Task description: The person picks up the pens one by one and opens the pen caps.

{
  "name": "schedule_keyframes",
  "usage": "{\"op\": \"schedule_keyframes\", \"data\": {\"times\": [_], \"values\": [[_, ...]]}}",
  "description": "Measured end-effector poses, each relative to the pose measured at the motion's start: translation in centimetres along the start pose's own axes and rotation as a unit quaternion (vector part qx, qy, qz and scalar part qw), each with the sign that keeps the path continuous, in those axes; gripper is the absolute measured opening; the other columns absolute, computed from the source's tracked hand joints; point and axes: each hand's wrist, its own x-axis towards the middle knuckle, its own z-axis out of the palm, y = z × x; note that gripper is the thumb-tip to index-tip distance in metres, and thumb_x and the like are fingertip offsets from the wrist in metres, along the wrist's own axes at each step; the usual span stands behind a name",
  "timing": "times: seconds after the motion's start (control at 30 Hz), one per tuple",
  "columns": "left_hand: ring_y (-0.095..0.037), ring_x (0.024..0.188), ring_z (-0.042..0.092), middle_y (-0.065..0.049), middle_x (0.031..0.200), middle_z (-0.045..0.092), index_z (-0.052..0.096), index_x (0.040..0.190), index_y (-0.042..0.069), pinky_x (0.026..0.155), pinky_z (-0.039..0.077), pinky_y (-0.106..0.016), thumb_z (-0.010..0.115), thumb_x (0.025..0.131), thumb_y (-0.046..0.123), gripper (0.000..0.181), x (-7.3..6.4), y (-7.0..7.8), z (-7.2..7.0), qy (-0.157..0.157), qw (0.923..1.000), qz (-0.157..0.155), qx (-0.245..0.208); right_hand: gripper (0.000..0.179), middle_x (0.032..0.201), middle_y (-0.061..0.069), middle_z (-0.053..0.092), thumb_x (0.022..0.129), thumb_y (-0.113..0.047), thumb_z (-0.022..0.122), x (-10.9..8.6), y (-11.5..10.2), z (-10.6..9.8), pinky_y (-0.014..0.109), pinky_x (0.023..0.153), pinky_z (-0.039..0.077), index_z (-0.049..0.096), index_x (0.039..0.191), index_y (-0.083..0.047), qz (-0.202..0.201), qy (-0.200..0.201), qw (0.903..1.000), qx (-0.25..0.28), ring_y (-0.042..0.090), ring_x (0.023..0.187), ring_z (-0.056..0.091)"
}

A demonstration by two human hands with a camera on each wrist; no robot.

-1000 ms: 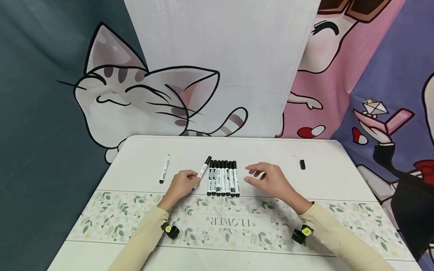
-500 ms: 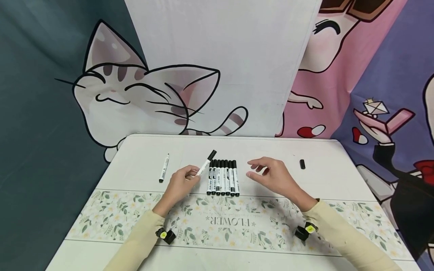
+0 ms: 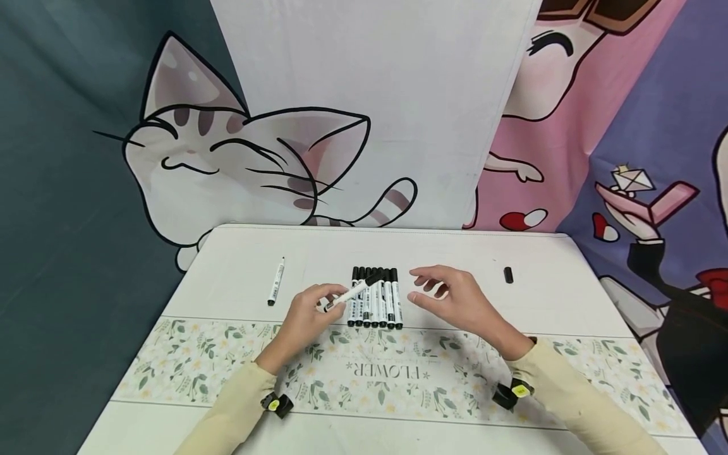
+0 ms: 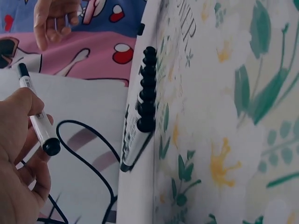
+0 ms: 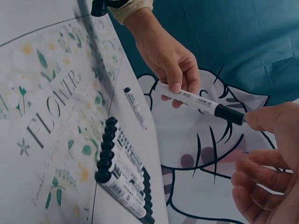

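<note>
Between thumb and fingers my left hand (image 3: 309,314) pinches a capped white marker (image 3: 354,294), raised above the table with its black cap pointing right. In the right wrist view the same marker (image 5: 191,99) is seen from the side. My right hand (image 3: 455,297) hovers right of the marker row, thumb and fingers parted, holding nothing. Beneath the held marker, a row of several capped markers (image 3: 375,309) lies side by side, caps away from me. Farther left lies an uncapped marker (image 3: 276,282), tip away from me. A loose black cap (image 3: 508,275) lies at the right.
The white table (image 3: 455,246) carries a floral strip (image 3: 392,385) with the word FLOWER across its near part. Behind its far edge hangs a cloth backdrop (image 3: 370,63) printed with a cartoon cat.
My left hand has lifted the marker off the table beside the row and swung its cap rightward over the row. My right hand has shifted only slightly.
</note>
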Motion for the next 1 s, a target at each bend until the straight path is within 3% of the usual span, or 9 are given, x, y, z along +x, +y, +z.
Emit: {"op": "schedule_keyframes", "data": {"times": [0.23, 0.47, 0.7, 1.0], "values": [[-0.008, 0.087, 0.061, 0.006, 0.100, 0.072, 0.075, 0.117, 0.015, 0.071, 0.052, -0.033, 0.079, 0.088, 0.010, 0.030, -0.4, 1.2, 0.3, 0.007, 0.9987, 0.051, 0.004, 0.046, 0.106, 0.001, 0.074, 0.090, -0.027, 0.080, 0.0, -1.1, 0.5, 0.036, 0.076, 0.058, 0.069, 0.132, -0.013, -0.015, -0.008, 0.9997, 0.017, 0.019, 0.093, 0.068], [-0.008, 0.086, 0.061, 0.005, 0.097, 0.072, 0.075, 0.115, 0.013, 0.070, 0.053, -0.033, 0.078, 0.087, 0.008, 0.028, -0.5, 2.9, 0.4, -0.003, 0.9951, 0.098, -0.009, 0.049, 0.109, 0.000, 0.074, 0.089, -0.026, 0.081, -0.3, -2.3, 0.6, 0.030, 0.076, 0.057, 0.067, 0.133, -0.009, -0.037, -0.002, 0.9991, 0.021, 0.015, 0.092, 0.068], [-0.009, 0.090, 0.063, 0.003, 0.107, 0.075, 0.075, 0.116, 0.015, 0.073, 0.055, -0.037, 0.077, 0.090, 0.012, 0.026, -0.5, 4.1, 0.3, -0.013, 0.9935, 0.113, -0.006, 0.044, 0.106, -0.005, 0.074, 0.090, -0.025, 0.081, -0.9, -3.7, 0.3, 0.029, 0.073, 0.057, 0.069, 0.131, -0.015, -0.067, 0.004, 0.9976, 0.015, 0.012, 0.090, 0.066], [-0.014, 0.102, 0.067, 0.003, 0.112, 0.074, 0.075, 0.117, 0.015, 0.086, 0.056, -0.034, 0.074, 0.093, 0.013, 0.024, -0.4, 4.2, 0.7, -0.029, 0.9939, 0.107, -0.006, 0.033, 0.109, -0.003, 0.075, 0.088, -0.017, 0.082, -1.2, -3.7, 0.3, 0.027, 0.069, 0.056, 0.075, 0.120, -0.014, -0.125, 0.019, 0.9918, -0.015, 0.009, 0.084, 0.065]]}}
